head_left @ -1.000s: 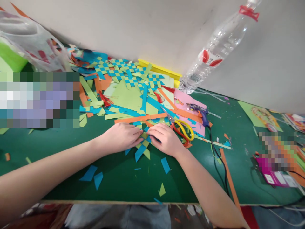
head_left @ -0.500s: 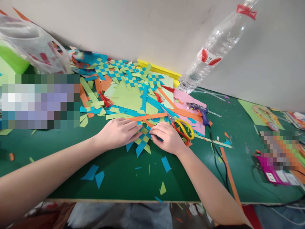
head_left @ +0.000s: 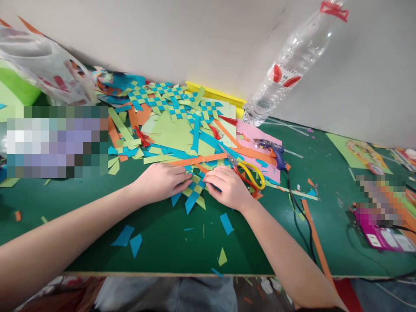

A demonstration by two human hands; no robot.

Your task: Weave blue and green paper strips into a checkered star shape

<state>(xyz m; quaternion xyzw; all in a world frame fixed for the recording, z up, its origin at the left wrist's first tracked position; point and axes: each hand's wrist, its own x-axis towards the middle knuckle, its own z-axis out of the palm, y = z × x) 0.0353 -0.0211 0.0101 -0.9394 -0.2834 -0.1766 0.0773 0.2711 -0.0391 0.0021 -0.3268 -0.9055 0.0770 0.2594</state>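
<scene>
Between my two hands lies a small woven piece of blue and green paper strips (head_left: 196, 185), its pointed strip ends fanning toward me. My left hand (head_left: 166, 183) pinches its left side with bent fingers. On the opposite side, my right hand (head_left: 225, 185) grips the edge, fingers curled and the thumb tucked below. Parts of the weave are hidden under both hands. Just beyond the right hand rest scissors (head_left: 248, 171) with yellow and orange handles. Orange paper strips (head_left: 198, 160) lie right behind the weave.
Several finished paper weaves (head_left: 157, 102) pile up at the back beside a yellow ledge (head_left: 216, 94). A plastic bottle (head_left: 286, 73) leans by the wall. A glue gun (head_left: 276, 156) with a black cable lies right, and a plastic bag (head_left: 48, 65) stands left. Paper scraps (head_left: 125, 236) dot the green table.
The hands keep the same hold on the woven paper, with barely any movement. The camera view has shifted very slightly.
</scene>
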